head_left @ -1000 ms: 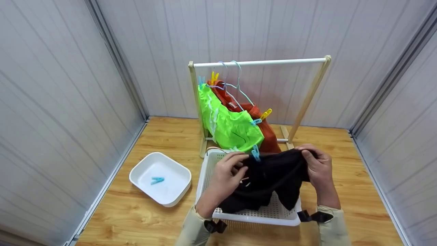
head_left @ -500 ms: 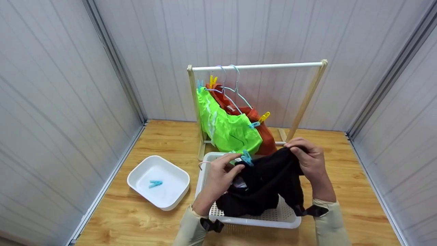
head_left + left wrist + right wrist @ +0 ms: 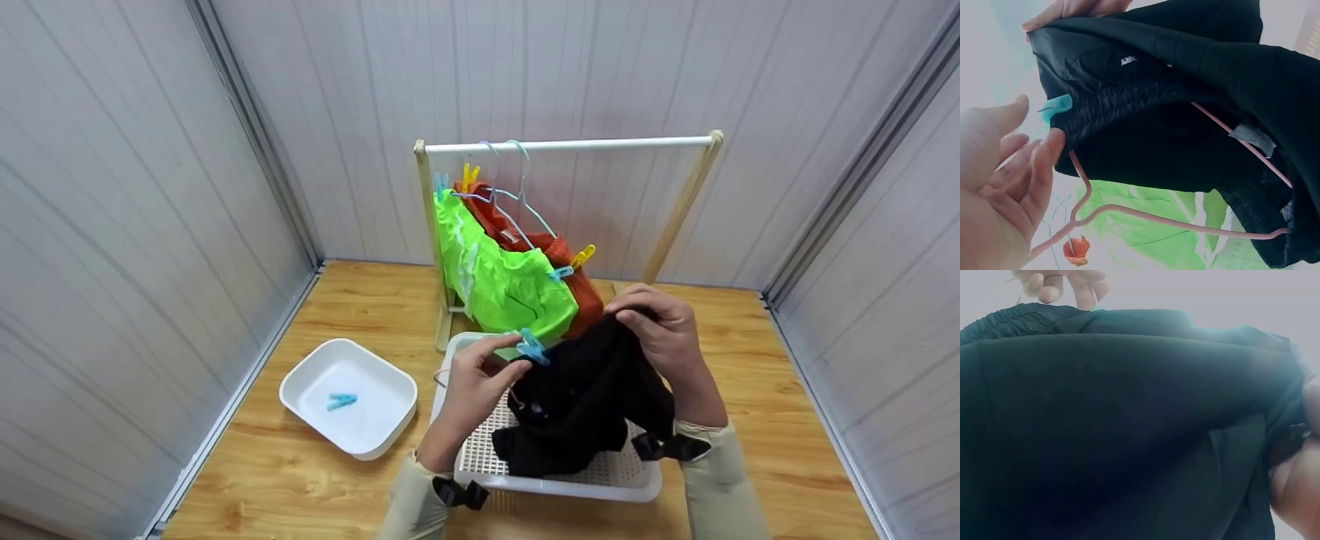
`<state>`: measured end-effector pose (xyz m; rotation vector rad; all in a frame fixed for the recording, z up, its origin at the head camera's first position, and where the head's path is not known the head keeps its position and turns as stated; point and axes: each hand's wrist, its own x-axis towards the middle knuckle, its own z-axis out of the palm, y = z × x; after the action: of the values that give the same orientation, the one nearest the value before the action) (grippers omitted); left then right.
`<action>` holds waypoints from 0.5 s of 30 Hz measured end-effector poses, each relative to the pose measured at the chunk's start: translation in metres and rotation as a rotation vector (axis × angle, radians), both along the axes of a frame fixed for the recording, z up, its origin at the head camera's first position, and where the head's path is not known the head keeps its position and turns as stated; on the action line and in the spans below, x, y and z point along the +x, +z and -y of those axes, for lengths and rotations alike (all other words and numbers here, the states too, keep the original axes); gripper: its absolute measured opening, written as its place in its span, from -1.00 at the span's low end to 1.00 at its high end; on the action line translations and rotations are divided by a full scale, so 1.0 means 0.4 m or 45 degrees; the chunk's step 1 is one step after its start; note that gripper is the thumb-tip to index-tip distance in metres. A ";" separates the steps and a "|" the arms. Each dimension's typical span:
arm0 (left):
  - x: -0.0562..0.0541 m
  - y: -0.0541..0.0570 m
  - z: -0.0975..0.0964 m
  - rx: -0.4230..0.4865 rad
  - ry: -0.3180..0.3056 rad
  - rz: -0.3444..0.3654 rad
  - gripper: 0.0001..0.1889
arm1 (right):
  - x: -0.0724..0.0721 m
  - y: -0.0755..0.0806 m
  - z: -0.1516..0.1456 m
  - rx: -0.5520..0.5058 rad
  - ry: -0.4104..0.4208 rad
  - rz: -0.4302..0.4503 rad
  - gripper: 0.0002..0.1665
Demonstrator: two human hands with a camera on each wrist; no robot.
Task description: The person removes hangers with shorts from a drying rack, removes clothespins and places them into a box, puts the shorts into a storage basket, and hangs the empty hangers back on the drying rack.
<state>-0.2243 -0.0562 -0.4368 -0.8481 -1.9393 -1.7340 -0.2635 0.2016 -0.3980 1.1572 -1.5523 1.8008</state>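
Note:
Black shorts (image 3: 577, 397) with a gathered elastic waistband are held up over a white basket. A pink hanger (image 3: 1151, 219) passes through the waistband, seen in the left wrist view. One blue clothespin (image 3: 533, 348) grips the waistband's left end. Beside that clothespin is my left hand (image 3: 476, 382), its thumb and fingers spread apart and one fingertip right at the waistband's corner. My right hand (image 3: 664, 330) pinches the black cloth at its upper right edge between thumb and fingers. The cloth covers much of the right wrist view.
The white basket (image 3: 562, 487) stands under the hands. Behind it, a drying rack (image 3: 570, 144) bears a green garment (image 3: 510, 289) and a rust-red one (image 3: 585, 300) on hangers with clothespins. To the left, a white tub (image 3: 349, 435) contains a blue clothespin (image 3: 342, 401).
The clothespin and waistband have shifted left and slightly down. My right hand has moved left and up with the cloth. My left hand's fingers have opened beside the clothespin.

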 end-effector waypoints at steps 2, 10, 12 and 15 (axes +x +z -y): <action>-0.003 -0.002 0.003 0.065 -0.035 0.023 -0.71 | -0.003 -0.002 0.004 0.026 -0.007 0.000 -0.81; -0.047 -0.046 0.016 0.258 -0.083 0.204 -0.67 | -0.006 -0.011 0.018 0.011 -0.019 -0.002 -0.77; -0.062 -0.060 0.022 0.273 -0.155 0.280 -0.64 | -0.006 -0.011 0.021 0.008 0.009 -0.002 -0.75; -0.071 -0.074 0.029 0.255 -0.239 0.376 -0.68 | -0.002 -0.014 0.026 -0.007 0.030 0.015 -0.73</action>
<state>-0.2528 -0.0678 -0.4665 -0.7565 -1.8666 -2.2312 -0.2642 0.1911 -0.4037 1.1691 -1.5454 1.8287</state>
